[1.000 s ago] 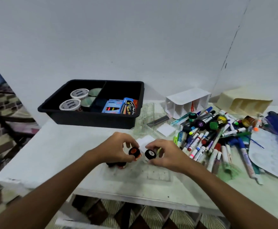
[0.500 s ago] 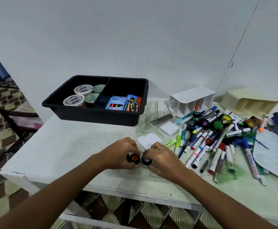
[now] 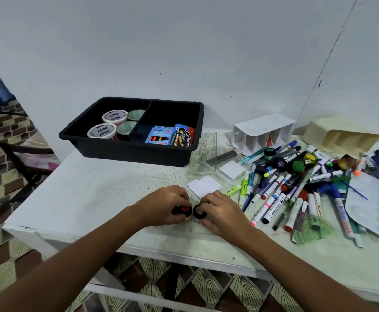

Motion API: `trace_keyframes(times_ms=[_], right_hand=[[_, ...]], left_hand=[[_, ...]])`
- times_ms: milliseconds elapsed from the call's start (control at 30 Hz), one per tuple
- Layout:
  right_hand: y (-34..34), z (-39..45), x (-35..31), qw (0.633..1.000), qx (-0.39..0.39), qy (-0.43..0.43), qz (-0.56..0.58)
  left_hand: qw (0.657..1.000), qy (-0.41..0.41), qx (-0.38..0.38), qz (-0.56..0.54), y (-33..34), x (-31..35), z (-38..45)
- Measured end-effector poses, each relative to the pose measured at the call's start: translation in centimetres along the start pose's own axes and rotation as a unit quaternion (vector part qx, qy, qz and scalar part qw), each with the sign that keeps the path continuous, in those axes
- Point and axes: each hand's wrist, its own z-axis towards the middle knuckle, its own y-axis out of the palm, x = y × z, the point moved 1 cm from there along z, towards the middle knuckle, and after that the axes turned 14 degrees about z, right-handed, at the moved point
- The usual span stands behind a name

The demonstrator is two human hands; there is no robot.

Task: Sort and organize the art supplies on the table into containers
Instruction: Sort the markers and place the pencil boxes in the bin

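**Q.** What could go wrong from this position?

**A.** My left hand [image 3: 163,204] grips a small paint pot with an orange-red lid [image 3: 183,210]; my right hand [image 3: 221,210] grips a second small pot with a black lid [image 3: 198,213]. Both pots stand side by side, about touching, on the near part of the surface [image 3: 93,194]. As I judge it, each grasp is a fingertip pinch on a short round body, so a pot may slip or tip when raised. Whether the lids are tight I cannot tell; a loose one could spill paint. The clear plastic case [image 3: 215,167] lies open just beyond my hands, and a careless lift might knock it.

**Q.** How do the task's things look?

**A.** The pots are squat, dark and round-capped. To the right lies an unsorted heap of markers [image 3: 281,190], with more pots among them. The black divided bin [image 3: 139,152], far and left, holds tape rolls [image 3: 104,131] in its left compartment and crayon boxes [image 3: 159,137] in its right. A white divided holder [image 3: 262,134] lies on its side at the far right.
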Motion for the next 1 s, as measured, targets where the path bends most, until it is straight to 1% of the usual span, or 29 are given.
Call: trace_keyframes(times_ms=[100, 300, 600, 733, 900, 1000], right_hand=[[0.0, 0.0, 0.0, 1.000, 0.000, 0.000, -0.002], [0.2, -0.5, 0.0, 1.000, 0.002, -0.001, 0.004], [0.6, -0.9, -0.2, 1.000, -0.007, 0.008, 0.017], [0.6, -0.9, 0.0, 1.000, -0.010, 0.012, 0.023], [0.4, -1.0, -0.1, 0.999, -0.007, 0.009, 0.031], [0.5, -1.1, -0.2, 1.000, -0.004, 0.011, 0.027]], left_hand=[[1.000, 0.015, 0.011, 0.011, 0.1, 0.1, -0.2], [1.000, 0.006, 0.016, -0.003, 0.2, 0.3, -0.5], [1.000, 0.022, 0.003, -0.001, -0.3, 0.4, -0.7], [1.000, 0.027, 0.008, 0.003, -0.1, 0.5, -0.7], [0.999, 0.016, 0.027, 0.015, 0.4, 0.7, -1.0], [1.000, 0.010, 0.023, 0.005, 0.4, 0.7, -1.0]])
